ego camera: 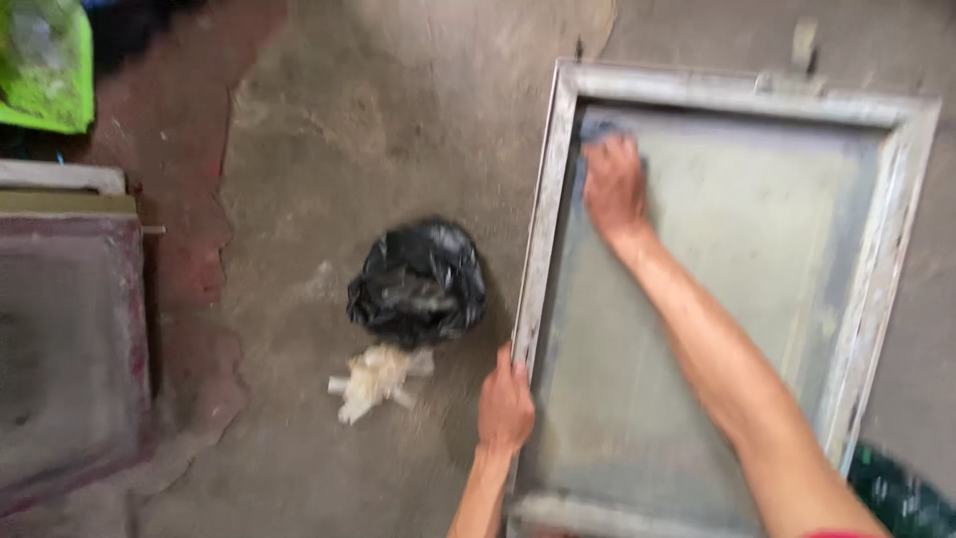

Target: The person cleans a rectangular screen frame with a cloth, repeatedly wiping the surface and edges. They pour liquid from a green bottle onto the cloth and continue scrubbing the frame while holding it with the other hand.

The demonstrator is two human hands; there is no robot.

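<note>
Grey-framed mesh screen [876,269] lying lengthwise away from person; left hand [505,403] gripping near-left frame edge; right hand [613,187] pressing blue cloth [600,131] at far-left corner.

On the concrete floor [378,120] to your left lie a black plastic bag [418,281], pale crumpled rags [373,379] and a green sheet [45,65].

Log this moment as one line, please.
left hand: grips frame edge | right hand: presses blue cloth on screen | black bag on floor
</note>
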